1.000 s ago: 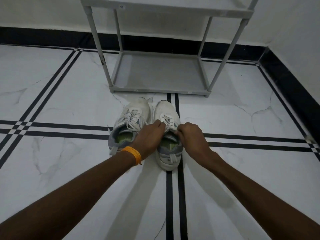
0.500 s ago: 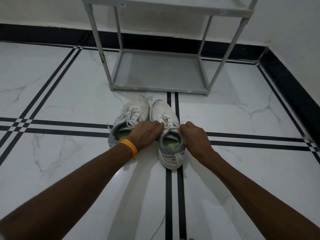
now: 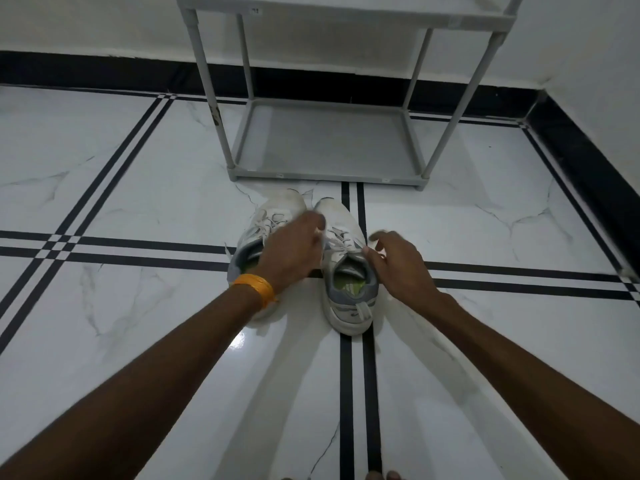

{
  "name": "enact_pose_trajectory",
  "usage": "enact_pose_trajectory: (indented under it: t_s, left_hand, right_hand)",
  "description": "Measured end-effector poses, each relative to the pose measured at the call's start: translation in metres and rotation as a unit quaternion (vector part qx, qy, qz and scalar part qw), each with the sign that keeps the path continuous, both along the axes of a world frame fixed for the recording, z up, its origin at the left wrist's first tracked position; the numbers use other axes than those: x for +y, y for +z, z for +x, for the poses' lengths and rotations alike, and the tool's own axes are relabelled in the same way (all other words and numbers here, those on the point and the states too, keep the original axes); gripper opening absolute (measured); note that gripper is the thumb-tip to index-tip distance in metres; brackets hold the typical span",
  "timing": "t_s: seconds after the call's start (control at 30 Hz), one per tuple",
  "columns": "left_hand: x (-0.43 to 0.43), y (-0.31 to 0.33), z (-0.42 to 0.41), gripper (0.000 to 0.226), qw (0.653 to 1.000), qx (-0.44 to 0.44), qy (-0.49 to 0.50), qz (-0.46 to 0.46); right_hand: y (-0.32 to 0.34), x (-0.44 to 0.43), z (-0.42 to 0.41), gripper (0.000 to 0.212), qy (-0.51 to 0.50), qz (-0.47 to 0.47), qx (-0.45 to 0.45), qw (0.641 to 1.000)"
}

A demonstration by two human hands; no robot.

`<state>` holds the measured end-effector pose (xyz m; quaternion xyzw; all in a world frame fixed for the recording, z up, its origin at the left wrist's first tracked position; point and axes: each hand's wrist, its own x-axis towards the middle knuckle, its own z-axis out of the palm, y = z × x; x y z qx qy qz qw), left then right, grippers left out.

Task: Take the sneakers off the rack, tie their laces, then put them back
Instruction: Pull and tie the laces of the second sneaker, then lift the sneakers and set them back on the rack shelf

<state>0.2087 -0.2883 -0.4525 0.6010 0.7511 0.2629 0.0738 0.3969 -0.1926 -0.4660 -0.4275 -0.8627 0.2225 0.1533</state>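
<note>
Two white sneakers with grey collars stand side by side on the floor, toes toward the rack. My left hand (image 3: 294, 251), with an orange band at the wrist, lies across the left sneaker (image 3: 277, 206) and hides its tongue. Its fingertips pinch a lace at the inner edge of the right sneaker (image 3: 346, 299). My right hand (image 3: 398, 268) sits at the right sneaker's outer collar, fingers spread and curled, thumb touching the top lace row. Whether it holds a lace is unclear. The grey rack (image 3: 325, 176) stands just beyond the toes, and its bottom shelf holds nothing.
The floor is glossy white marble with black inlay lines (image 3: 346, 375). A black skirting (image 3: 104, 71) runs along the back wall and another along the right wall (image 3: 588, 161). My toes (image 3: 377, 476) show at the bottom edge.
My left hand has slid forward over the left sneaker. My right hand's fingers, closed on the laces before, have spread apart. The sneakers have not moved.
</note>
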Motion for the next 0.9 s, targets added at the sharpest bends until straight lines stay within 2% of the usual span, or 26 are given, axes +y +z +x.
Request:
enact_pose_trajectory:
  t_s: [0.03,0.07,0.1,0.13,0.2,0.23,0.3,0.4,0.53,0.63,0.73,0.9]
  left_hand:
    - [-0.006,0.007,-0.012,0.017,0.995,-0.073,0.045,0.052]
    - [-0.012,0.012,-0.028,0.022,0.988,-0.106,0.084,0.074]
    - [-0.019,0.014,-0.046,0.028,0.987,-0.103,0.115,0.053]
    - [-0.027,0.013,-0.065,0.036,0.986,-0.086,0.144,-0.009]
    - [-0.044,0.007,-0.088,0.055,0.963,-0.1,0.173,-0.184]
    - [-0.05,0.003,-0.092,0.059,0.946,-0.131,0.16,-0.25]
    - [-0.053,-0.004,-0.09,0.05,0.929,-0.17,0.126,-0.303]
    - [-0.04,-0.014,-0.081,0.031,0.933,-0.181,0.129,-0.284]
    - [-0.03,-0.027,-0.065,0.029,0.958,-0.163,0.139,-0.189]
    - [-0.035,-0.029,-0.053,0.023,0.967,-0.156,0.132,-0.152]
    - [-0.043,-0.023,-0.04,0.024,0.967,-0.173,0.123,-0.142]
    - [-0.051,0.025,-0.023,0.033,0.971,-0.174,0.111,-0.12]
  right_hand:
    - [0.005,-0.001,0.0,0.05,-0.028,-0.039,0.012,0.999]
    - [0.009,0.0,-0.001,0.066,-0.056,-0.088,0.016,0.994]
    - [0.012,0.001,-0.002,0.077,-0.071,-0.146,0.01,0.987]
    - [0.015,0.001,-0.004,0.081,-0.066,-0.202,-0.005,0.977]
    - [0.018,0.001,-0.01,0.07,-0.026,-0.272,-0.057,0.96]
    - [0.018,0.001,-0.014,0.058,-0.007,-0.269,-0.08,0.96]
    - [0.011,0.002,-0.023,0.038,0.012,-0.221,-0.099,0.97]
    - [-0.005,-0.001,-0.037,0.02,0.016,-0.127,-0.084,0.988]
    - [-0.02,-0.003,-0.043,0.022,-0.008,-0.059,-0.014,0.998]
    - [-0.026,-0.001,-0.035,0.028,-0.002,-0.051,-0.001,0.999]
    - [-0.016,-0.007,-0.024,0.046,0.0,-0.061,-0.012,0.998]
    - [0.041,-0.016,-0.008,0.053,0.002,-0.079,-0.025,0.997]
